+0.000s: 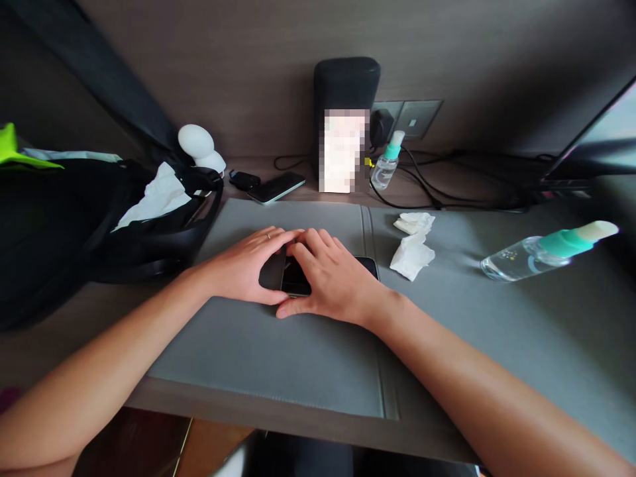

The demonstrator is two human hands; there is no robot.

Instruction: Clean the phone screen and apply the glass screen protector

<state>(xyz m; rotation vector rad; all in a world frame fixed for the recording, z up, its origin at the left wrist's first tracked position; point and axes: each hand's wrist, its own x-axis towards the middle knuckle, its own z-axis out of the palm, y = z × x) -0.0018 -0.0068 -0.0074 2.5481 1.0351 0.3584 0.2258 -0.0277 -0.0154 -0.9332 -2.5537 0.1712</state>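
A dark-screened smartphone (366, 265) lies flat on the grey desk mat (258, 358), mostly covered by my hands. My left hand (251, 265), with a ring on one finger, curves around its left end, fingertips at the far edge and thumb at the near edge. Across the middle of the screen reaches my right hand (330, 275), its fingers bent over the far side and its thumb by the near edge. The fingertips of both hands meet close together at the phone's upper left, so their exact contact there is partly hidden.
Crumpled tissues (413, 255) and a lying spray bottle (541, 254) are on the right. Behind stand a smaller spray bottle (386, 162), a black case (346, 83) and cables (422, 182). Another phone (277, 187), a white rounded device (199, 146) and a black bag (54, 225) sit left.
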